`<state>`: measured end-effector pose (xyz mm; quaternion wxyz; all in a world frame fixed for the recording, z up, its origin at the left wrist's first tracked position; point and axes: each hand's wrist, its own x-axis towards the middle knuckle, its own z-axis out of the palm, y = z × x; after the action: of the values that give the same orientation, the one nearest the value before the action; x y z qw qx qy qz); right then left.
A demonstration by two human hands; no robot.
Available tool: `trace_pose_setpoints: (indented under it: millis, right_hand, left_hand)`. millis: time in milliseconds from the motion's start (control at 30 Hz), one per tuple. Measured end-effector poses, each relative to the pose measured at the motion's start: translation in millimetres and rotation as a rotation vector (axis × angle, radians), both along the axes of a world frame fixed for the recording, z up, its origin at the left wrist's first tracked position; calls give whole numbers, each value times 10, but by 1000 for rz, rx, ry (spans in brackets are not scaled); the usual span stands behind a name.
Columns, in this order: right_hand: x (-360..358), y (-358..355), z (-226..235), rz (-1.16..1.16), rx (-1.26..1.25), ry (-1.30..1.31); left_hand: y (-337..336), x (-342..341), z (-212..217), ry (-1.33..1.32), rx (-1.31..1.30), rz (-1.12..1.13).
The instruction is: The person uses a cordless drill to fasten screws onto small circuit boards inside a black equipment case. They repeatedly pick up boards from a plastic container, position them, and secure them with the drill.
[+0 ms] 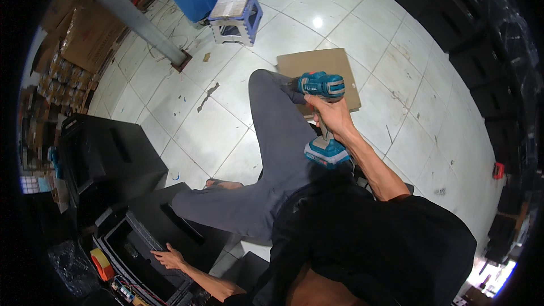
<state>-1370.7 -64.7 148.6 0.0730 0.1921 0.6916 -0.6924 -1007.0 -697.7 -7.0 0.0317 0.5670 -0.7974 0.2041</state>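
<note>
My right hand point(333, 118) is wrapped round the handle of a teal cordless drill point(322, 86), held above my right thigh with its front end pointing left. The drill's battery point(327, 152) hangs below the grip. At the lower left, my left hand point(169, 258) rests with fingers apart at the edge of a large black box point(156, 207), beside its rectangular opening. Inside that opening it is dark, and little can be made out. The box lies against my bent left leg.
Another black box point(113, 158) stands at the left. A tape roll point(102, 264) lies by the opening. Flat cardboard point(334, 59) rests on the tiles beyond my right knee. Farther off are a step stool point(233, 4), a metal post point(136, 20) and stacked black boxes point(447, 17).
</note>
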Motion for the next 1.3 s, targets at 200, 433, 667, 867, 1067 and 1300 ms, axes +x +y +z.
trace_pose_setpoints:
  millis: [200, 433, 667, 867, 1067, 1300]
  right_hand:
    - [99, 53, -23, -187, 80, 43]
    - [128, 163, -93, -352, 223, 44]
    - [80, 76, 12, -313, 460, 65]
    - [99, -17, 155, -72, 777, 129]
    - [217, -154, 358, 124, 792, 102]
    - [-34, -430, 602, 86, 392, -17]
  left_hand:
    - [-257, 36, -161, -42, -54, -30]
    - [-350, 4, -325, -73, -55, -18]
    - [-427, -89, -337, -94, -79, -12]
    - [-239, -225, -235, -85, -126, -26]
    - [58, -269, 81, -35, -150, -141]
    - [289, -741, 346, 67, -44, -114]
